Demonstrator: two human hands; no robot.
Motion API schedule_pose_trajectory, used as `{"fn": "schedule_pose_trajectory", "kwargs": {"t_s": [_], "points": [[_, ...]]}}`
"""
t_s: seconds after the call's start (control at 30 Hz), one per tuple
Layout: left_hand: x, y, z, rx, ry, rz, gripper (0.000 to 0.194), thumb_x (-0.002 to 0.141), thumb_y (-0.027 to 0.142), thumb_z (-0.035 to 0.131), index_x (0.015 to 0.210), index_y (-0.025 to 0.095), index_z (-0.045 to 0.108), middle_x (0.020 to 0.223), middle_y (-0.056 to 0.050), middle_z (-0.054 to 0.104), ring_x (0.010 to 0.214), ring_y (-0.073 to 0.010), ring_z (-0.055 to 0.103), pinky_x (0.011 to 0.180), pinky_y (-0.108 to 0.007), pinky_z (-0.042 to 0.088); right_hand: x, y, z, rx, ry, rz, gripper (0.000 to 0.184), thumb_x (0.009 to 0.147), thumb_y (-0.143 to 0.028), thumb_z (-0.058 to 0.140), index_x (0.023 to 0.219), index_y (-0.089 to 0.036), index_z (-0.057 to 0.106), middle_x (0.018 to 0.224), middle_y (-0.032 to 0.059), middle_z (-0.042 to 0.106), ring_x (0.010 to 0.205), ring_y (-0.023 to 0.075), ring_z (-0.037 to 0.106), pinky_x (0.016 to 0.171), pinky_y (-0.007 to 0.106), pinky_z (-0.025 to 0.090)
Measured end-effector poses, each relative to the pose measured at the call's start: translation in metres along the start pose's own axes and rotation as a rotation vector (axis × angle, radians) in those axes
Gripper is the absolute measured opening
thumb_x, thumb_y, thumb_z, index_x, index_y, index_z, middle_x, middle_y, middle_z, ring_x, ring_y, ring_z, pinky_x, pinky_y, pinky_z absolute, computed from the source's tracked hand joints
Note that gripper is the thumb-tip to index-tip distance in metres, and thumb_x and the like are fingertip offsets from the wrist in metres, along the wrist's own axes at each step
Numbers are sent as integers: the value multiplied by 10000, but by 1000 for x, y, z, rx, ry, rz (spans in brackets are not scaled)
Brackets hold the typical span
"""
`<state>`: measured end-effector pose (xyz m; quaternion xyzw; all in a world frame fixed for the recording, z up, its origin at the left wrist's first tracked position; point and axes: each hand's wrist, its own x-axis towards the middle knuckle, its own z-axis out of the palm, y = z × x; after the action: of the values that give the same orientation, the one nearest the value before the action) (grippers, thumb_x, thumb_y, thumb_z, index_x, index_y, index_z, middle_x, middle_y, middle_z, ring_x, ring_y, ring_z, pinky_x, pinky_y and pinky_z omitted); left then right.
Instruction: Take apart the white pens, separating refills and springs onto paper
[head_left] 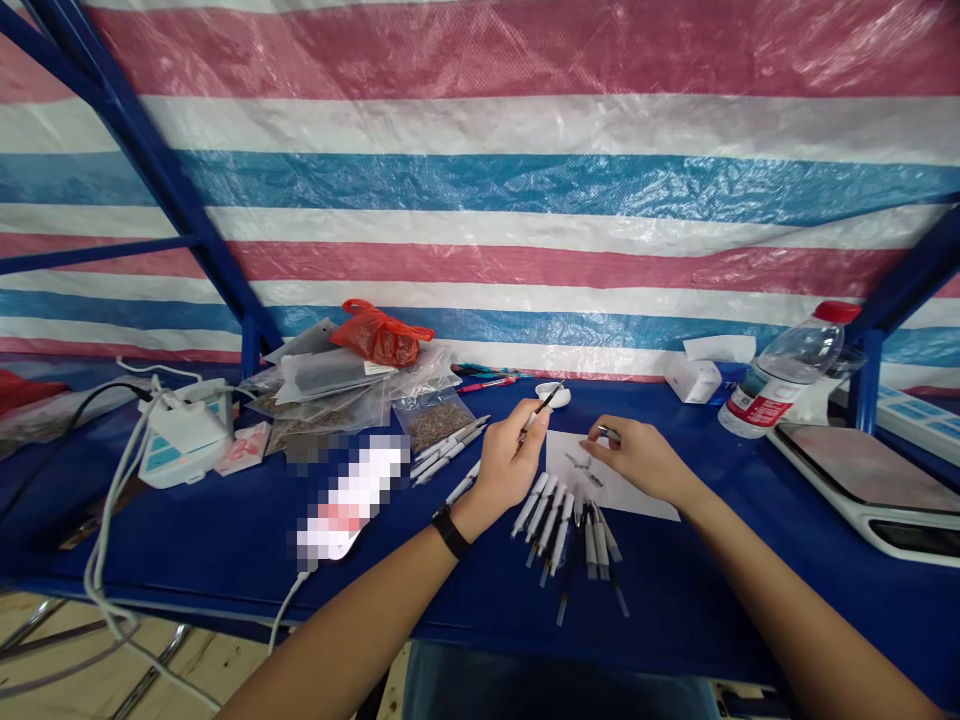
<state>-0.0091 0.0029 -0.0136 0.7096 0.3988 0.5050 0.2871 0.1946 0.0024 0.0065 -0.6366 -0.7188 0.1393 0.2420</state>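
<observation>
My left hand (508, 462), with a dark band at the wrist, is closed around a thin black pen refill (553, 393) that points up and away. My right hand (637, 452) pinches a small grey pen part (608, 432); its exact kind is unclear. Beneath and between the hands lies a white sheet of paper (636, 497), with several small metal springs (583, 465) on it. Nearer to me are several white pen barrels (551, 515), some with refills sticking out, and grey pen pieces (596, 545). More white pens (450, 450) lie left of my left hand.
Bags of brown dried matter (431, 418) and a red plastic bag (382, 335) are at the back left. A phone (352, 505) and white power strip (184, 440) sit left. At right stand a bottle (787, 370) and a scale (870, 480). A small white dish (555, 397) lies behind my left hand.
</observation>
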Motion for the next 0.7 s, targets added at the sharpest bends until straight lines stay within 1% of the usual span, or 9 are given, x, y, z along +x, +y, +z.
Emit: {"fn": "schedule_pose_trajectory", "kwargs": {"t_s": [0.1, 0.2, 0.37, 0.53, 0.7], "points": [[-1, -2, 2, 7, -25, -1, 548, 1008, 639, 359, 1010, 173, 646, 567, 59, 387, 481, -118, 357, 535, -269, 273, -2, -2, 5, -23, -6, -23, 160, 823, -389, 672, 740, -256, 638, 550, -35, 547, 502, 171, 514, 537, 271, 322], [-2, -4, 4, 30, -62, -3, 504, 1010, 600, 371, 1028, 176, 643, 566, 63, 400, 484, -116, 368, 541, -261, 274, -3, -8, 17, -65, -22, -11, 121, 862, -339, 659, 787, -247, 633, 550, -30, 568, 540, 185, 563, 558, 266, 332], [-2, -4, 7, 55, -111, 0, 392, 998, 495, 401, 1012, 174, 625, 586, 62, 431, 510, -112, 414, 548, -245, 278, -4, -17, 34, -223, -66, -25, 61, 909, -248, 625, 862, -209, 622, 713, 42, 668, 688, 214, 637, 602, 275, 325], [-2, -2, 6, 70, -134, 7, 370, 997, 482, 391, 979, 183, 608, 572, 66, 409, 497, -112, 406, 538, -247, 261, -6, -18, 37, -265, -91, -18, 74, 940, -188, 575, 872, -195, 602, 773, 91, 685, 804, 253, 663, 628, 290, 329], [-3, -3, 6, 63, -143, 12, 378, 999, 498, 383, 963, 186, 595, 567, 67, 403, 496, -112, 396, 537, -247, 255, -6, -14, 36, -271, -99, -38, 113, 952, -163, 542, 851, -198, 578, 782, 102, 681, 821, 264, 653, 647, 300, 337]]}}
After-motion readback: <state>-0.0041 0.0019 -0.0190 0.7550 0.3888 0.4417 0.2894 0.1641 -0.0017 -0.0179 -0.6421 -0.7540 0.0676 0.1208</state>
